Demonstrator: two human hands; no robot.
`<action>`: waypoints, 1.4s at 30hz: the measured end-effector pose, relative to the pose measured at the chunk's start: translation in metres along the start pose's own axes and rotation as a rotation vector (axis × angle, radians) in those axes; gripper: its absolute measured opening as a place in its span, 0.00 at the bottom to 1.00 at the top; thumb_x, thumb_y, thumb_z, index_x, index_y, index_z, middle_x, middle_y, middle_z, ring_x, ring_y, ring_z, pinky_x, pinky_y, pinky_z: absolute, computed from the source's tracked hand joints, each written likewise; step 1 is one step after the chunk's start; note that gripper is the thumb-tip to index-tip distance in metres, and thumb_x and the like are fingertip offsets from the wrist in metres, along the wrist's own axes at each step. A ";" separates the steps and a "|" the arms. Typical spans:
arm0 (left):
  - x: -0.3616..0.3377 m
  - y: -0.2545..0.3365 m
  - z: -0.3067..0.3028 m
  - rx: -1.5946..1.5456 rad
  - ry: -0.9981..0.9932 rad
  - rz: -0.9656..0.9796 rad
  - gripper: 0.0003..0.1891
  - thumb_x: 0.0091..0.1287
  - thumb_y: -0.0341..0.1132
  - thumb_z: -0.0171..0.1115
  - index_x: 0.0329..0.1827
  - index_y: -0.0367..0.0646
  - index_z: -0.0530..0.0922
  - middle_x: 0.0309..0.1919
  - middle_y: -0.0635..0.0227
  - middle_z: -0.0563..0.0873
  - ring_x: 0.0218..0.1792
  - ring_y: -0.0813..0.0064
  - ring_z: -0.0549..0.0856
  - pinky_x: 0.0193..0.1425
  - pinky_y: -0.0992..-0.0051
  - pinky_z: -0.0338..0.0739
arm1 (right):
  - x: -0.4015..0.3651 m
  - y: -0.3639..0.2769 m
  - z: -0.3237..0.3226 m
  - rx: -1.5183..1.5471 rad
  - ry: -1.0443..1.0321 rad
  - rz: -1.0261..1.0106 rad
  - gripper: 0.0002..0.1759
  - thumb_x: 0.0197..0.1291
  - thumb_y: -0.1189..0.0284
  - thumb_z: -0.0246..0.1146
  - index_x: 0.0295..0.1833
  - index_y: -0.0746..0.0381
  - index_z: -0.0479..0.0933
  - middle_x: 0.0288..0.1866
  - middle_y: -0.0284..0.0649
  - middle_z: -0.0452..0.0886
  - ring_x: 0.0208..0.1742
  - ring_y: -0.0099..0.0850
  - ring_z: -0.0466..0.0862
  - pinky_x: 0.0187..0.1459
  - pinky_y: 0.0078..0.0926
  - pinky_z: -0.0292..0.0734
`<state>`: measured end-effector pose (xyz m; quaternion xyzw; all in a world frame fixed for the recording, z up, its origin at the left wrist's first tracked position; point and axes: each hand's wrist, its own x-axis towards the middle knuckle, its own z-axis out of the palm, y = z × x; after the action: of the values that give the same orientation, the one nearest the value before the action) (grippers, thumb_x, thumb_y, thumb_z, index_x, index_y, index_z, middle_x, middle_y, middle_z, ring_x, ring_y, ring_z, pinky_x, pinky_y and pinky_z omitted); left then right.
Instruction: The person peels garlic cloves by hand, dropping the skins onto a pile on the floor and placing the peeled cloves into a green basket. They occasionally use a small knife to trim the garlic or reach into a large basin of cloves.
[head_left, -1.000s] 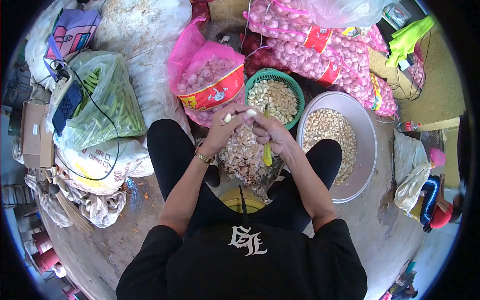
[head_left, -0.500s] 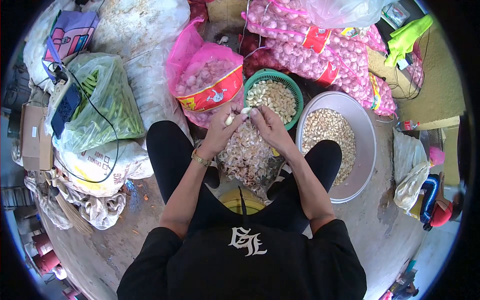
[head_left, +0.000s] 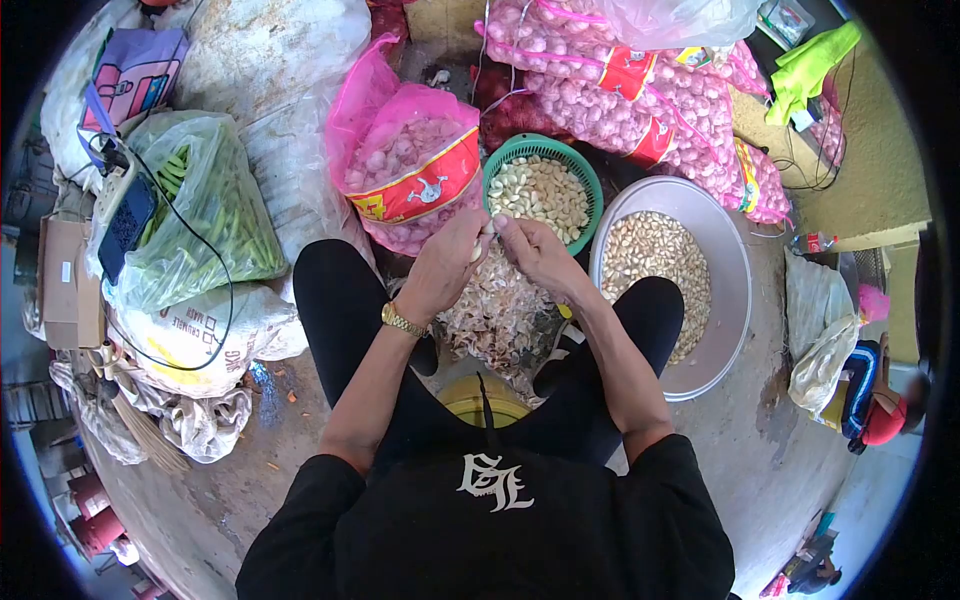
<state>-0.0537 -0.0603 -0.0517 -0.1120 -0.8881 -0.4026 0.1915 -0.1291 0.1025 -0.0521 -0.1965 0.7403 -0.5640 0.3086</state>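
Grey floor (head_left: pixel 760 460) is taken up, around the left hand (head_left: pixel 443 265) and the right hand (head_left: pixel 543 262), by a bag of pods (head_left: pixel 225 220) at nine o'clock, a pink sack (head_left: pixel 425 190) at eleven, a green basket (head_left: pixel 596 196) at one, a pale basin (head_left: pixel 731 290) at four and heaped peelings (head_left: pixel 490 322) at six. Within the curled left hand a clove (head_left: pixel 478 250) is held, at about half past seven from the basket, while the right hand is drawn narrow right beside it, and whether anything is pinched there cannot be told.
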 end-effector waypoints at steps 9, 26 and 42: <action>-0.002 -0.002 0.009 -0.384 0.059 -0.101 0.14 0.72 0.33 0.56 0.56 0.38 0.72 0.34 0.62 0.76 0.34 0.68 0.79 0.38 0.69 0.75 | 0.003 -0.003 -0.001 -0.143 0.093 -0.317 0.22 0.74 0.62 0.54 0.34 0.71 0.75 0.19 0.39 0.68 0.25 0.22 0.66 0.27 0.30 0.65; 0.000 -0.009 0.017 -1.292 0.019 -0.540 0.10 0.71 0.35 0.61 0.49 0.45 0.70 0.30 0.70 0.79 0.21 0.87 0.75 0.17 0.87 0.64 | -0.002 0.000 -0.011 -0.250 0.066 -0.507 0.16 0.71 0.66 0.55 0.35 0.69 0.72 0.20 0.49 0.72 0.20 0.36 0.75 0.26 0.35 0.69; 0.002 -0.013 -0.013 -1.359 0.125 -0.505 0.21 0.70 0.35 0.62 0.62 0.39 0.71 0.40 0.64 0.81 0.21 0.87 0.73 0.18 0.87 0.64 | -0.028 0.009 -0.009 -0.762 -0.008 -0.388 0.21 0.59 0.55 0.68 0.43 0.63 0.75 0.25 0.49 0.78 0.31 0.51 0.81 0.33 0.43 0.74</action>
<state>-0.0567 -0.0786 -0.0514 0.0255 -0.4282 -0.9028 0.0311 -0.1141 0.1291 -0.0531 -0.4344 0.8439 -0.2968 0.1047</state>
